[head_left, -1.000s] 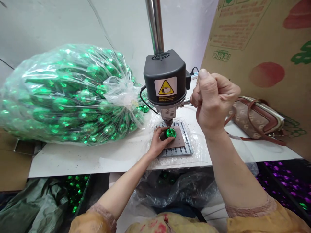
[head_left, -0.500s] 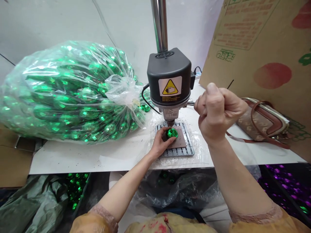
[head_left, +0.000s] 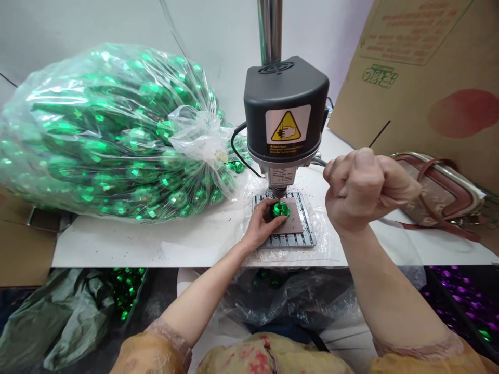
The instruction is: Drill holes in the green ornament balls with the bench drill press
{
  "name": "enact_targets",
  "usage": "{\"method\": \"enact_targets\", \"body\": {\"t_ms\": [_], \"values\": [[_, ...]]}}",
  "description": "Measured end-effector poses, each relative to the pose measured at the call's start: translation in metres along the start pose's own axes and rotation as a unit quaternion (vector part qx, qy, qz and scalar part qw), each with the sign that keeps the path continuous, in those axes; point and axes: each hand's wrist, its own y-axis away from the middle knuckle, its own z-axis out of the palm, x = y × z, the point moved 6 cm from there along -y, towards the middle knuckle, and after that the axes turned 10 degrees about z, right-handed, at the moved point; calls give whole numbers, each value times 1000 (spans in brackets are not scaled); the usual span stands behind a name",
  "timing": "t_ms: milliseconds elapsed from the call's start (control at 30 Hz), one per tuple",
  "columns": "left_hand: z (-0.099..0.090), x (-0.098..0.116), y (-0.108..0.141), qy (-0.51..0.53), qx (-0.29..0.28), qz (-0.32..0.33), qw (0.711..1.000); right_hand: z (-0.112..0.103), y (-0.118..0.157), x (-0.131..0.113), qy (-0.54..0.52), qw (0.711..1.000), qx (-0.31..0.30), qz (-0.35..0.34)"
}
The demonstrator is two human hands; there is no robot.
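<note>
My left hand (head_left: 259, 224) pinches a shiny green faceted ball (head_left: 281, 209) between thumb and fingers. The ball rests on a brownish square pad (head_left: 297, 222) over the slotted metal base (head_left: 309, 240) of a small black drill press (head_left: 286, 119). Directly above the ball is the drill chuck (head_left: 279, 192), its thin bit reaching down to the ball's top; whether it has entered cannot be made out. At the right of the machine, my right hand (head_left: 364, 189) is closed in a fist around the end of the press lever (head_left: 318, 160), whose grip is hidden by the fingers.
A large tied clear bag (head_left: 117, 135) of green faceted balls lies left on the white table (head_left: 128, 244). A handbag (head_left: 440, 189) and a big cardboard box (head_left: 405, 98) stand right. Dark specks surround the base. Below the table edge are green balls (head_left: 127, 291) and purple balls (head_left: 463, 296).
The view has shifted slightly, making the press look larger and farther right. My left hand still holds the ball beneath the bit, and my right hand keeps its grip on the lever.
</note>
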Motion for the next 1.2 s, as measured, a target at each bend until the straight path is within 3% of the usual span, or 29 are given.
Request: {"method": "enact_targets", "body": {"t_ms": [400, 600, 867, 933, 1067, 1200], "values": [[1, 0, 1, 15, -3, -1, 1000, -7, 9, 5, -37, 997, -13, -65], [1, -1, 1, 8, -3, 2, 1000, -12, 12, 7, 12, 996, -30, -86], [0, -1, 1, 7, -4, 3, 1000, -14, 20, 13, -61, 985, -41, -155], [0, -1, 1, 9, -3, 2, 1000, -11, 16, 11, -62, 987, -31, -143], [2, -2, 1, 18, 9, -7, 1000, 1, -7, 0, -31, 998, 32, -47], [-1, 8, 5, 18, 51, -4, 999, 19, -30, -7, -10, 1000, 8, 18]]}}
